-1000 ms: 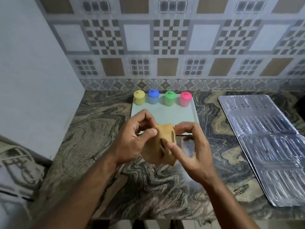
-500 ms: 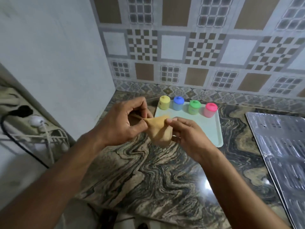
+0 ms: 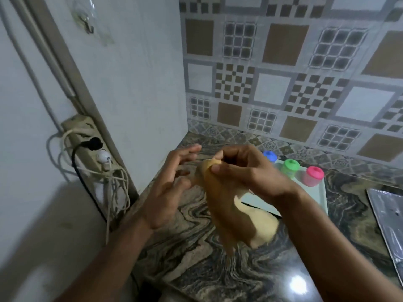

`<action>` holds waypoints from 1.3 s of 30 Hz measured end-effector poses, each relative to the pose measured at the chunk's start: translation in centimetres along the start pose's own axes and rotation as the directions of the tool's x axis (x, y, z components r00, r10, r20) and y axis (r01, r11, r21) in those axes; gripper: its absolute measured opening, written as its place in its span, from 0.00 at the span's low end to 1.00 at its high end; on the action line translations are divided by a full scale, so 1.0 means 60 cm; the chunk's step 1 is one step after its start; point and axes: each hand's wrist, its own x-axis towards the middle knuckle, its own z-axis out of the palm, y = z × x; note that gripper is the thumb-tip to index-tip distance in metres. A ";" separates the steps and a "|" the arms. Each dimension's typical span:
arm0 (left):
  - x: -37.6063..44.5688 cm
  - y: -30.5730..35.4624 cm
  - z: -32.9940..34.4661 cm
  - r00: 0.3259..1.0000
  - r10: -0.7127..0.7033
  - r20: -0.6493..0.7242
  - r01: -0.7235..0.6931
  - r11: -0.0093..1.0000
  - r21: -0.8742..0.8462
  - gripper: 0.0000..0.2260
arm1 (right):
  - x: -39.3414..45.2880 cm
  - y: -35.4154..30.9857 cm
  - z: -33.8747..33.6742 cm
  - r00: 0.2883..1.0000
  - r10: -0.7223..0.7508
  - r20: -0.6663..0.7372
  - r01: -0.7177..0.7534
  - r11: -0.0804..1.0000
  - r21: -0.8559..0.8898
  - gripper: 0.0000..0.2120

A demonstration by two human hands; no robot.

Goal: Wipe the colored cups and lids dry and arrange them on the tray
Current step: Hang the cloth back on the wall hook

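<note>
My right hand point(image 3: 244, 171) pinches the top of a tan cloth point(image 3: 226, 212), which hangs down over the counter in front of me. My left hand point(image 3: 172, 184) is beside the cloth with fingers spread and loose, holding nothing. Behind my right hand a pale green tray point(image 3: 314, 199) carries lidded cups in a row along its back edge: blue point(image 3: 270, 156), green point(image 3: 290, 167) and pink point(image 3: 314, 175). The yellow cup is hidden behind my hands.
A marbled stone counter point(image 3: 202, 253) runs to a white side wall on the left and a tiled back wall. A power strip point(image 3: 91, 149) with plugs and dangling cables hangs on the left wall. A foil-covered sheet point(image 3: 390, 216) lies at the right.
My view has swung left and the hands have risen. My left hand has let go of the cloth and opened; the cloth now hangs unfolded from my right hand alone.
</note>
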 end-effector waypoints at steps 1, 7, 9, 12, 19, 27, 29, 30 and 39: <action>0.008 0.006 -0.006 1.000 0.014 0.014 -0.014 1.000 -0.002 0.23 | 0.010 -0.014 0.003 0.999 -0.009 0.049 0.010 1.000 -0.016 0.05; 0.037 0.041 -0.049 0.999 0.036 0.037 -0.035 0.999 -0.024 0.10 | 0.059 -0.061 -0.010 0.986 -0.086 0.142 0.120 0.961 -0.250 0.08; 0.041 0.049 -0.067 0.997 0.072 0.017 -0.073 0.997 0.033 0.08 | 0.071 -0.067 -0.010 0.980 -0.117 0.159 0.160 0.942 -0.294 0.05; 0.044 0.064 -0.099 0.991 0.123 -0.054 -0.112 0.978 0.173 0.06 | 0.096 -0.066 -0.009 0.968 -0.188 0.168 0.227 0.938 -0.260 0.09; 0.057 0.104 -0.195 0.948 0.227 -0.223 -0.142 0.929 0.342 0.05 | 0.190 -0.088 0.003 0.911 -0.337 0.240 0.395 0.879 -0.266 0.16; 0.104 0.159 -0.286 0.889 0.370 -0.270 -0.160 0.803 0.574 0.05 | 0.325 -0.167 0.035 0.841 -0.504 0.195 0.532 0.704 -0.471 0.06; 0.120 0.169 -0.308 0.876 0.386 -0.288 -0.127 0.762 0.635 0.05 | 0.354 -0.183 0.038 0.835 -0.513 0.201 0.534 0.664 -0.523 0.08; 0.128 0.174 -0.318 0.868 0.393 -0.304 -0.106 0.745 0.659 0.05 | 0.369 -0.190 0.040 0.827 -0.522 0.209 0.541 0.639 -0.547 0.10; 0.193 0.194 -0.373 0.845 0.402 -0.353 0.001 0.658 0.753 0.13 | 0.462 -0.222 0.032 0.758 -0.603 0.250 0.636 0.598 -0.488 0.14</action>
